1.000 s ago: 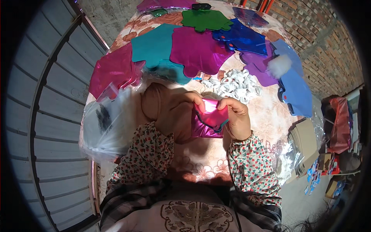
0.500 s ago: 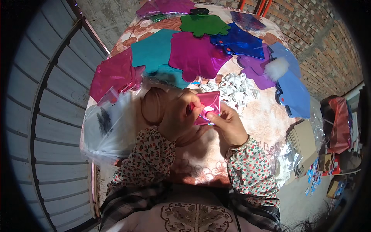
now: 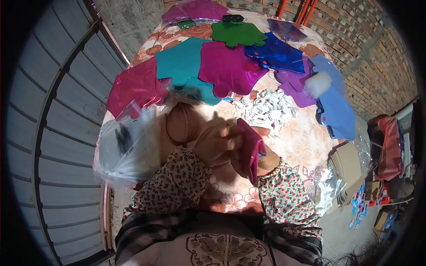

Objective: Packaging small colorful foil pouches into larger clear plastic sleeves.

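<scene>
Above the near middle of the table I hold a folded pink foil piece (image 3: 251,148), which looks like a flat foil balloon. It is tilted almost edge-on, and its layers show at the lower right. My left hand (image 3: 215,144) is closed, its fingers at the left side of the packet. My right hand (image 3: 269,163) grips it from the right and from behind, with most of its fingers hidden by the foil. Just beyond the hands lies a heap of white coiled bands (image 3: 270,106). A brown round shape (image 3: 183,124) shows on the cloth left of my left hand.
Flat foil pieces fan around the far side: pink (image 3: 133,91), teal (image 3: 179,62), magenta (image 3: 230,68), green (image 3: 235,33), dark blue (image 3: 282,55) and light blue (image 3: 337,111). Clear plastic bags (image 3: 128,146) lie left. Cardboard sheets (image 3: 346,170) are at the right edge.
The pink foil has turned from facing me to nearly edge-on and come slightly nearer and to the right. My right hand has rotated behind it. The view has shifted a little.
</scene>
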`<state>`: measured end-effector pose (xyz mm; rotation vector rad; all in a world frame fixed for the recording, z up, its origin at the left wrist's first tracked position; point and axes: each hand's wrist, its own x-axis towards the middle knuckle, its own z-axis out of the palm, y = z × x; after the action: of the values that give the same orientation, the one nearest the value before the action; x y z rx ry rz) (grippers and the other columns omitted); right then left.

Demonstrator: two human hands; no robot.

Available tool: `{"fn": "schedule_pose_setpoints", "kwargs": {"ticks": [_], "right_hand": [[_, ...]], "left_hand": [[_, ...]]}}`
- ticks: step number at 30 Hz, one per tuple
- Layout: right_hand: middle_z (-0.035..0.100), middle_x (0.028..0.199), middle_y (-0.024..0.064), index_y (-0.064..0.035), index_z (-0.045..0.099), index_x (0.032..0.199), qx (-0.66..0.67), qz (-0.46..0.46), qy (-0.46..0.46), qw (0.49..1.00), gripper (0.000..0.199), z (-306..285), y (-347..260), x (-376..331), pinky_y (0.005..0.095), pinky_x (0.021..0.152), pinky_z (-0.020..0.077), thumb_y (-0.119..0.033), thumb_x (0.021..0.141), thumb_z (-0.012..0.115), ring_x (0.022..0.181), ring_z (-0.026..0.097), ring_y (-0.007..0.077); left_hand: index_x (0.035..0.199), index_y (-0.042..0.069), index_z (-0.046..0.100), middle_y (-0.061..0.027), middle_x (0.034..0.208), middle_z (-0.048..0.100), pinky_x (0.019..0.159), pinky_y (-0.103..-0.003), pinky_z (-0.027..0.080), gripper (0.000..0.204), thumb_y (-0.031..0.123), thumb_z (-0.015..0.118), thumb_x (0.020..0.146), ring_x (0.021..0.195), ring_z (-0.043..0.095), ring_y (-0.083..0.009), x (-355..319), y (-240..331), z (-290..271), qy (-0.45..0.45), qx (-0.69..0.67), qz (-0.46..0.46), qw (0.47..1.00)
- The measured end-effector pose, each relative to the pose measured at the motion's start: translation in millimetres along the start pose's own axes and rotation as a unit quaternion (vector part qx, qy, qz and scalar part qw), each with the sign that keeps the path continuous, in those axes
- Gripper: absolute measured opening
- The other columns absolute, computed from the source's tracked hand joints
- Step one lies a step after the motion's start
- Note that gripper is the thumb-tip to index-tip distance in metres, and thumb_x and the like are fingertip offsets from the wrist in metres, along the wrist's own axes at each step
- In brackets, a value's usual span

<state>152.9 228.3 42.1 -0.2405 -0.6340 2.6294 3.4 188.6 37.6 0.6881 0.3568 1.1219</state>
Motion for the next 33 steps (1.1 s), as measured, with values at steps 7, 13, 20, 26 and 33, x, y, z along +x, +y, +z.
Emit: {"fn": "schedule_pose_setpoints", "kwargs": {"ticks": [7,13,20,26,33], "right_hand": [[0.061,0.081,0.0024,-0.0025,0.062,0.100,-0.371,-0.153,0.200,0.894,0.015,-38.2,-34.6,3.7,0.0255,0.069,0.0464,-0.011,0.089,0.055,0.076,0.059,0.0143],[0.063,0.082,0.0044,0.0019,0.059,0.096,-0.644,-0.361,0.215,0.639,0.021,-11.8,-27.8,4.2,0.0274,0.065,0.0468,-0.018,0.092,0.054,0.072,0.059,0.0140],[0.059,0.071,0.0115,-0.0003,0.056,0.088,-0.737,-0.218,0.238,0.594,0.016,-2.8,-19.8,1.5,0.0297,0.059,0.0438,-0.015,0.092,0.052,0.066,0.059,0.0167],[0.056,0.067,0.0175,-0.0018,0.054,0.089,-0.621,-0.347,0.330,0.621,0.013,-9.2,-24.1,4.9,0.0333,0.056,0.0433,-0.014,0.092,0.051,0.062,0.060,0.0264],[0.059,0.071,0.0221,-0.0032,0.053,0.097,-0.646,-0.390,0.326,0.570,0.016,6.8,-17.3,18.5,0.0408,0.056,0.0452,-0.018,0.091,0.051,0.065,0.060,0.0387]], "left_hand": [[0.100,-0.002,0.061,-0.0096,0.090,0.065,0.071,-0.026,0.047,0.022,0.016,0.059,0.088,0.080,0.061,-0.0161,7.0,11.2,-5.8,0.187,0.367,0.172,0.895],[0.094,-0.001,0.062,-0.0158,0.069,0.063,0.056,-0.030,0.046,0.022,0.018,0.061,0.083,0.062,0.061,-0.0170,5.2,7.3,-9.0,0.236,0.546,0.153,0.789],[0.097,-0.001,0.061,-0.0105,0.071,0.063,0.055,-0.028,0.044,0.023,0.019,0.061,0.084,0.066,0.059,-0.0120,3.7,2.2,-2.4,0.201,0.609,0.081,0.763],[0.100,0.000,0.061,-0.0072,0.076,0.065,0.053,-0.027,0.044,0.027,0.023,0.062,0.085,0.068,0.060,-0.0100,10.8,-31.9,-4.2,0.210,0.234,0.095,0.944],[0.102,-0.001,0.058,-0.0032,0.079,0.060,0.055,-0.024,0.047,0.031,0.023,0.064,0.084,0.067,0.056,-0.0104,11.7,-28.5,18.5,0.361,0.175,0.125,0.907]]}}
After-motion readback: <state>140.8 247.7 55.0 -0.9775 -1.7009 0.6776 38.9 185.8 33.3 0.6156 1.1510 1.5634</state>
